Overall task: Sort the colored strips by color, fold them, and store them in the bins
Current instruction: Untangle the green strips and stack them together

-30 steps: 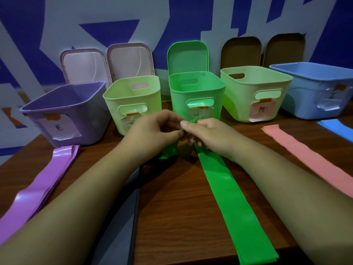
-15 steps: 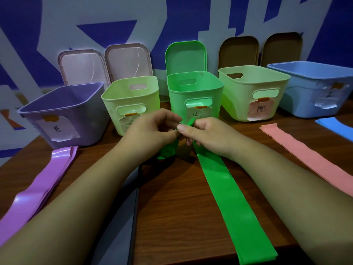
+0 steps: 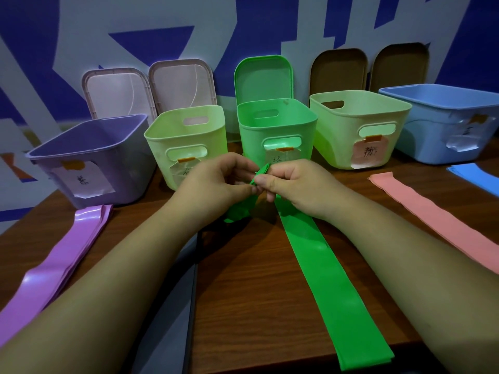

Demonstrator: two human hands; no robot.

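Fingers [image 3: 243, 188] of left hand [image 3: 213, 184] and right hand [image 3: 299, 184] pinch the bunched, glossy green strip [image 3: 318, 265].

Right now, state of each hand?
Left hand: closed, pinching the end of the green strip.
Right hand: closed, pinching the same strip end.

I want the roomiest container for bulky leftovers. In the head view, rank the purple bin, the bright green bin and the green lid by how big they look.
1. purple bin: looks largest.
2. bright green bin: narrower.
3. green lid: smallest, though its lower part is hidden behind the bin and it stands farther back.
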